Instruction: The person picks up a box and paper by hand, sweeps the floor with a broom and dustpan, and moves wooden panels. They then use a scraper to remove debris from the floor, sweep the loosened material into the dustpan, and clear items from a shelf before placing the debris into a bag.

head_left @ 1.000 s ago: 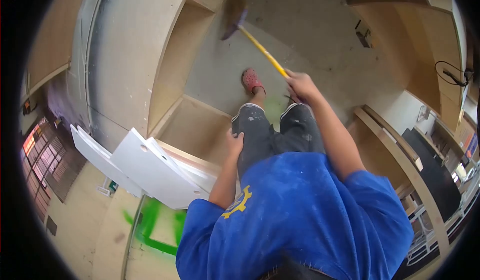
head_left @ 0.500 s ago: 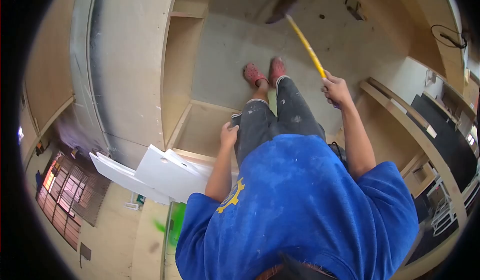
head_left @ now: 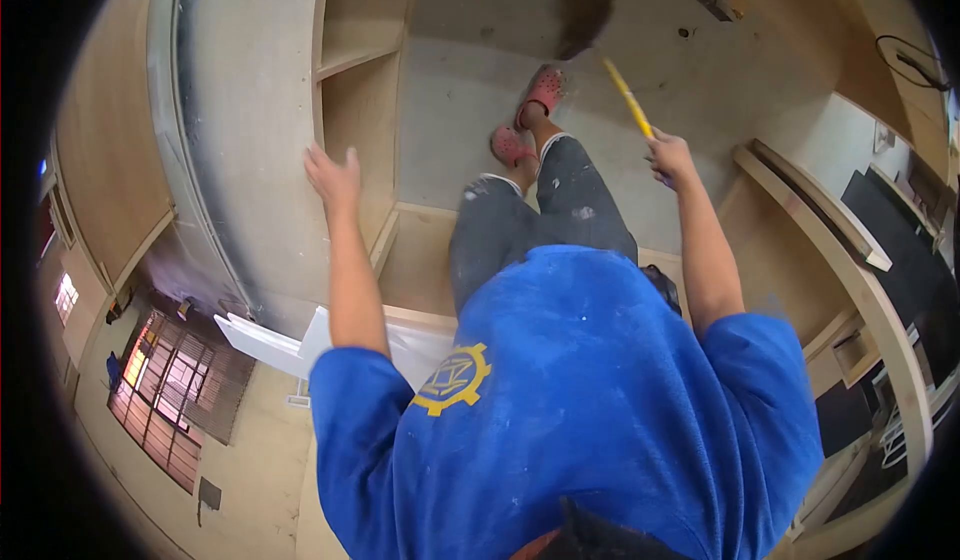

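Right hand [head_left: 668, 156] is closed around the near end of the yellow broom handle [head_left: 628, 98], fingers wrapped fully about it. From that grip the handle runs away and up-left to the broom head [head_left: 582, 8], which shows only as a dark blur over the grey concrete floor [head_left: 470, 90], beyond the feet. Left hand [head_left: 334, 177] is open, fingers spread, holding nothing; it is raised beside the front edge of the plywood cabinet [head_left: 350, 100], at the upright below the shelf. Whether the palm touches the wood cannot be told. The two hands are well apart, with the person's legs between them and the broom wholly on the right side. Both feet wear red clogs [head_left: 530, 110], which stand just short of the broom head. White panels [head_left: 270, 345] lean below the left arm, near the cabinet base.
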